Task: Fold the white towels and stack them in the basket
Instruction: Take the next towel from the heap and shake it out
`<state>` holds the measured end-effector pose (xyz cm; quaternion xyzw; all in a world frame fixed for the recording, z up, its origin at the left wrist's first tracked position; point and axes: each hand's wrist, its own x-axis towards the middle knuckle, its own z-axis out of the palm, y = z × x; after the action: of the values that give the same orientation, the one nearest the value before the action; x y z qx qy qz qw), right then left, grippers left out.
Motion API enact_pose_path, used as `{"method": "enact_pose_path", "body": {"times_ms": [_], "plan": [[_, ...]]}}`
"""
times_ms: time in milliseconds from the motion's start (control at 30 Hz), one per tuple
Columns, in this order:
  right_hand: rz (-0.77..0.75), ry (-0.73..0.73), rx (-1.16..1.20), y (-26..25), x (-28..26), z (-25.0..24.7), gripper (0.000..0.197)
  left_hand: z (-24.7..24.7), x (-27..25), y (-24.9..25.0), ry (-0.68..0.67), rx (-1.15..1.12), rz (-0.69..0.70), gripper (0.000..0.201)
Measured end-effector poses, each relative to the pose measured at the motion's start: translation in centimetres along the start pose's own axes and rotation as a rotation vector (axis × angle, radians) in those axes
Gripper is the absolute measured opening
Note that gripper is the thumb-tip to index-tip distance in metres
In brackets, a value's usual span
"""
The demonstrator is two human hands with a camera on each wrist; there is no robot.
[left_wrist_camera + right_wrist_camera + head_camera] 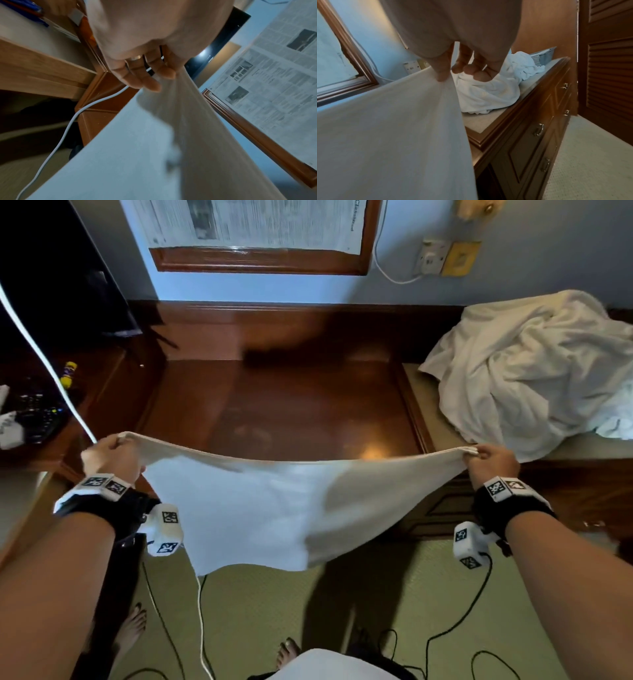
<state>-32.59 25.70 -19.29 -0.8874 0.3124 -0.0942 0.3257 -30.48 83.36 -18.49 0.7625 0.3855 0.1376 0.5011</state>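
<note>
The white towel (pixel 260 501) hangs spread in the air in front of the wooden desk (pixel 291 412), stretched between 2 hands. The left hand (pixel 111 455) pinches its left top corner; the right hand (pixel 491 462) pinches the right top corner, thumb (pixel 442 67) clamped on the cloth. A heap of unfolded towels (pixel 534 368) lies on the dresser (pixel 530 128) right of the desk, with the grey basket (pixel 541 56) just behind it.

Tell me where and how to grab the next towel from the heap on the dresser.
Pinch the loose edge of the heap of towels that spills toward the dresser's front, coming from above with the right hand. It is crumpled, no corner shows, so lift and shake it out.
</note>
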Motion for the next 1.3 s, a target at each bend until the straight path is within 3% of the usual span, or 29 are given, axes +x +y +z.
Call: {"method": "enact_pose_path", "body": {"times_ms": [67,133,300,467,667,733,833,1000,1100,1200,1300], "plan": [[0.055,0.002,0.091,-1.2,-0.4,-0.7,0.026,-0.8,1.0,-0.3,0.005,-0.061,-0.006,0.032],[0.087,0.043,0.172,-2.6,-0.1,-0.7,0.029,-1.1,0.9,0.3,0.099,-0.129,0.021,0.028],[0.163,0.250,0.549,-6.5,2.0,-0.3,0.031,-1.0,1.9,2.0,0.186,-0.386,0.054,0.041],[0.299,0.306,0.862,-10.2,0.1,0.8,0.038,0.9,1.1,5.0,0.171,-0.608,-0.037,0.022],[0.437,0.325,1.062,-12.8,2.0,2.4,0.041,3.8,2.8,8.0,0.107,-0.827,-0.132,0.040],[0.451,0.306,1.124,-13.8,4.0,2.5,0.039,4.8,4.3,8.9,0.089,-0.859,-0.140,0.043],[0.402,0.150,1.093,-15.3,7.4,3.4,0.039,6.9,7.0,10.6,0.160,-0.888,-0.111,0.041],[0.438,0.237,1.185,-20.2,14.2,7.6,0.035,11.9,14.1,13.5,0.183,-0.893,-0.168,0.041],[0.373,0.078,1.122,-22.0,20.5,10.3,0.041,15.6,18.6,16.0,0.178,-0.866,-0.164,0.041],[0.357,-0.030,1.141,-23.8,26.6,13.3,0.040,19.7,22.6,18.4,0.093,-0.832,-0.172,0.041],[0.343,0.018,0.977,-23.9,30.6,18.2,0.032,24.2,25.1,18.2,-0.030,-0.694,-0.100,0.047]]}}
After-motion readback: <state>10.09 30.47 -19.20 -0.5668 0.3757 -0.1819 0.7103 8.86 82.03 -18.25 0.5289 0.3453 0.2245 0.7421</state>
